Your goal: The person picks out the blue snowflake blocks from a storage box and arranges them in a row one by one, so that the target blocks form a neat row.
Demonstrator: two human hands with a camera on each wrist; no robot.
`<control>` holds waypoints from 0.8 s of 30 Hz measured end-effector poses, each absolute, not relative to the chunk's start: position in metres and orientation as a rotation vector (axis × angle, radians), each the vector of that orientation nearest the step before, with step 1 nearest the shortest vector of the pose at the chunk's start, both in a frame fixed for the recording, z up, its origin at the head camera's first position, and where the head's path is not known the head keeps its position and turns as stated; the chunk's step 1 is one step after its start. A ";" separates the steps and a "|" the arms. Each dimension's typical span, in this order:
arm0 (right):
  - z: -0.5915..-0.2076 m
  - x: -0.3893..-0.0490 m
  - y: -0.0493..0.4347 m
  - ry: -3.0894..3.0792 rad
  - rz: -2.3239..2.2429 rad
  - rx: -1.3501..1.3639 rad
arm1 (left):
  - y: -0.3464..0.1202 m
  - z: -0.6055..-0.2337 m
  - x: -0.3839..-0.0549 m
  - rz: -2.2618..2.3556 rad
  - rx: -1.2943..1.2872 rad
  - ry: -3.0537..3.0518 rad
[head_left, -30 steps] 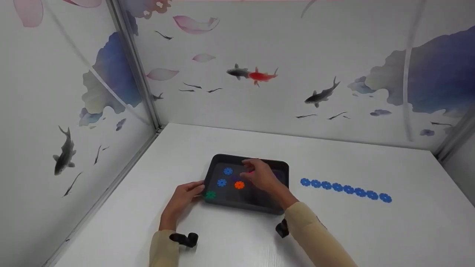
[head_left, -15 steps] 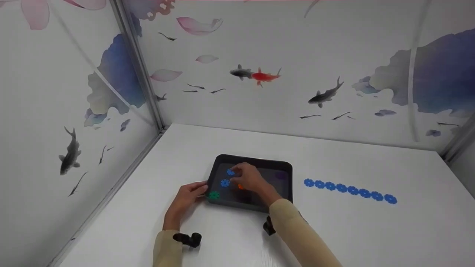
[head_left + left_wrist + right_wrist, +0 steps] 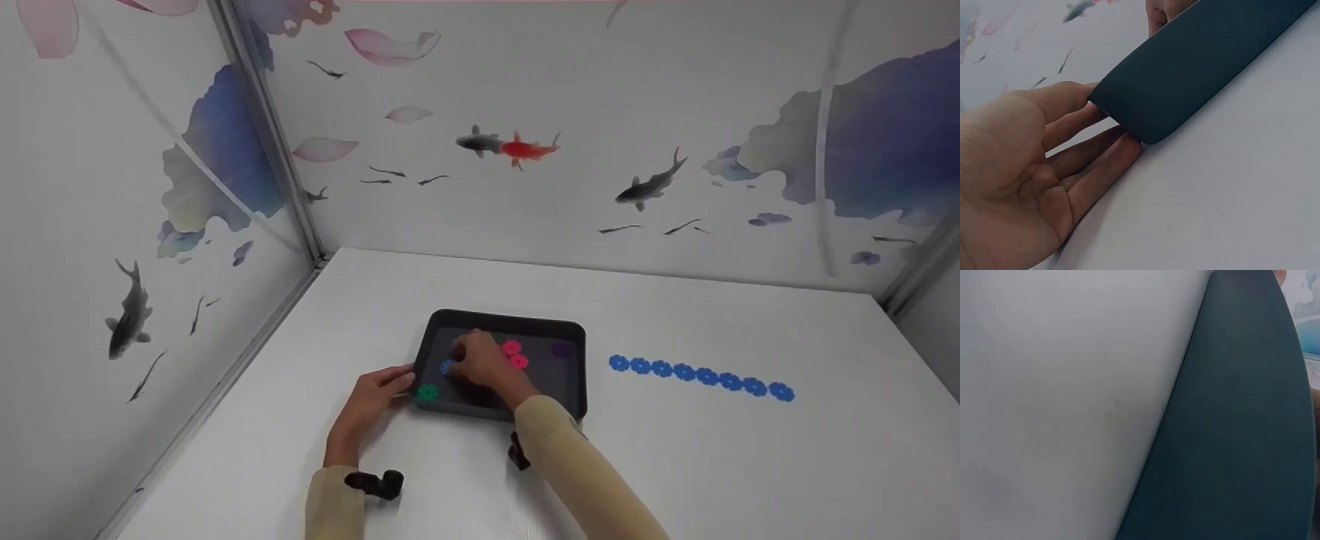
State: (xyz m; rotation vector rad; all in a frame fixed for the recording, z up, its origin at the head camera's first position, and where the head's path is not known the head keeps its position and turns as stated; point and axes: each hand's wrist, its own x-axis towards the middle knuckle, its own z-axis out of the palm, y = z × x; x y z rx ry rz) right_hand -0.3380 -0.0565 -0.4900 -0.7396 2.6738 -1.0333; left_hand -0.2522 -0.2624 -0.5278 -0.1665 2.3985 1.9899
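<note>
In the head view a dark tray (image 3: 480,412) lies on the white table, holding notched flower-shaped plastic discs. My left hand (image 3: 369,405) holds its left edge; in the left wrist view the thumb touches the rim and other fingertips press low on the outer wall. My right hand (image 3: 484,361) reaches into the tray's left half with bent fingers. A blue disc (image 3: 447,367) shows beside its fingertips; whether they pinch a disc is hidden. Uncovered are a green disc (image 3: 428,392), two pink discs (image 3: 514,355) and something purple (image 3: 561,349).
Right of the tray, a row of several blue discs (image 3: 706,376) lies end to end on the table (image 3: 675,465). Painted walls (image 3: 540,217) border the table at the back and left. The right wrist view shows mostly the tray's outer wall (image 3: 1241,416).
My right hand has moved left across the tray. The pink discs are now uncovered, while the orange disc and upper blue disc are hidden behind the hand. My left hand stays at the tray.
</note>
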 end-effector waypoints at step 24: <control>-0.491 -0.344 -0.060 2.717 -0.885 -0.772 | -0.263 -0.525 -0.250 1.983 -0.171 2.409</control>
